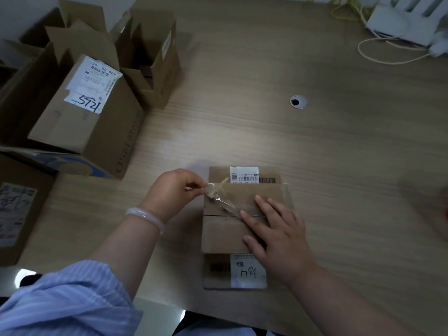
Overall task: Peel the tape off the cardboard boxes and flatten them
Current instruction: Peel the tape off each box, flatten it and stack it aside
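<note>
The small cardboard box (225, 235) sits on the wooden table (327, 154) right in front of you, near its front edge, with its top flaps closed and meeting along a seam across the middle. A strip of clear tape (221, 198) is partly lifted from that seam: its crumpled free end stands off the box's far left corner, while the rest runs down towards the seam, where it disappears under your fingers. Your left hand (174, 190) pinches that free end between thumb and fingertips, just beside the box's left edge. Your right hand (278, 234) lies flat on the top flaps with fingers spread, pressing the box down; the two hands are apart. A white shipping label (247, 271) marked by hand is on the near flap, and another barcode label (244, 174) on the far one.

You wear a pale bangle (145, 218) on your left wrist and a light blue striped sleeve (65, 299) pushed up the forearm. Well to the left stand several opened cardboard boxes, among them a large labelled box (97, 132) and an open-topped box (155, 69) behind it. A round cable grommet (298, 102) is set in the table beyond, and a white cable (378, 58) loops near a white device (400, 20) at the far right corner.
</note>
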The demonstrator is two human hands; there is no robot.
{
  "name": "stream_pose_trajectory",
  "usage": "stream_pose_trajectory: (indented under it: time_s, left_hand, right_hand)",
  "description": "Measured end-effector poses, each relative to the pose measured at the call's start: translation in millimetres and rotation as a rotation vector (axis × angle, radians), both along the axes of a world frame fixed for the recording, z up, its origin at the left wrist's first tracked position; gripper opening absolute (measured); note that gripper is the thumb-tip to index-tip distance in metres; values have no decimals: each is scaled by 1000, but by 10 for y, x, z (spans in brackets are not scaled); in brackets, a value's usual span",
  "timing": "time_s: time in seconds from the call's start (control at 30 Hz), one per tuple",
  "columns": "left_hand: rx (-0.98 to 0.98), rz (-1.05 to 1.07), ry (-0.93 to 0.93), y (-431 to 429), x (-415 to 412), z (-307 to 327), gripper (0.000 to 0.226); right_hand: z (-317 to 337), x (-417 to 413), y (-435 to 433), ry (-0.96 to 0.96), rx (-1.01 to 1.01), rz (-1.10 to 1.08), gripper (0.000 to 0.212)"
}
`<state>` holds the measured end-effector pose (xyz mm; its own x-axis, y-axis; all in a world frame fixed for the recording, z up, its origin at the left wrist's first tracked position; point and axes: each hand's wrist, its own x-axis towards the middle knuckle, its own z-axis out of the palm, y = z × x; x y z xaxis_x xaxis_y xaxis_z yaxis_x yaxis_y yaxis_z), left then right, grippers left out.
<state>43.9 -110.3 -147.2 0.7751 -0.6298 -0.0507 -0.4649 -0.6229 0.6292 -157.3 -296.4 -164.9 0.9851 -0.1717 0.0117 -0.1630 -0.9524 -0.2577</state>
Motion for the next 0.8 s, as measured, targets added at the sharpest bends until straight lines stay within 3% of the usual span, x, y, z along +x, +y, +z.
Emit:
stream_pose_trajectory:
  time_s: [0.17, 0.43, 0.67, 0.8]
  left_hand:
    - [-5, -88, -104, -33, -6, -20, 12]
    - [41, 112, -3, -236, 8, 16, 13]
    - [-237, 236, 236, -474, -165, 296, 27]
    - [-65, 118, 271, -354, -368, 288, 17]
  right_hand:
    - [-14, -1, -5, -11, -12, 12, 45]
    - [-45, -2, -7, -58, -7, 30, 45]
    - [-43, 18, 6, -80, 8, 2, 44]
    - [-42, 21, 4, -83, 22, -10, 45]
